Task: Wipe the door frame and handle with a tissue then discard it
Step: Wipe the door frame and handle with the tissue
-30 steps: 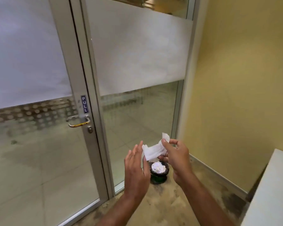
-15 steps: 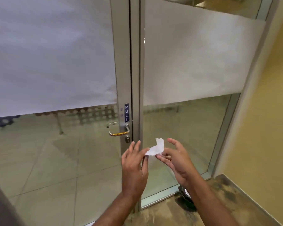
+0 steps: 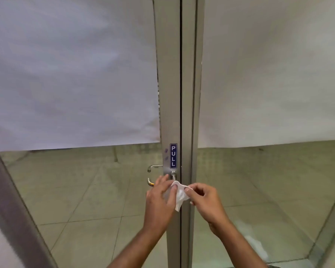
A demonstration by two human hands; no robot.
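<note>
A grey metal door frame [image 3: 170,93] runs up the middle of the view, with a blue PULL sign [image 3: 173,155] on it. Just below the sign is the metal door handle [image 3: 150,181], partly hidden by my left hand. A crumpled white tissue [image 3: 179,195] is held between both hands in front of the frame, just under the handle. My left hand [image 3: 159,202] pinches its left side, my right hand [image 3: 204,200] pinches its right side.
Glass panels [image 3: 259,190] flank the frame, their upper parts covered by frosted white film [image 3: 66,74]. A tiled floor shows through the lower glass. A second frame post [image 3: 193,93] stands right of the door gap.
The view has swung left and closer to the door, so the bin with tissue on the floor is out of sight. Both hands rose with the tissue toward the handle.
</note>
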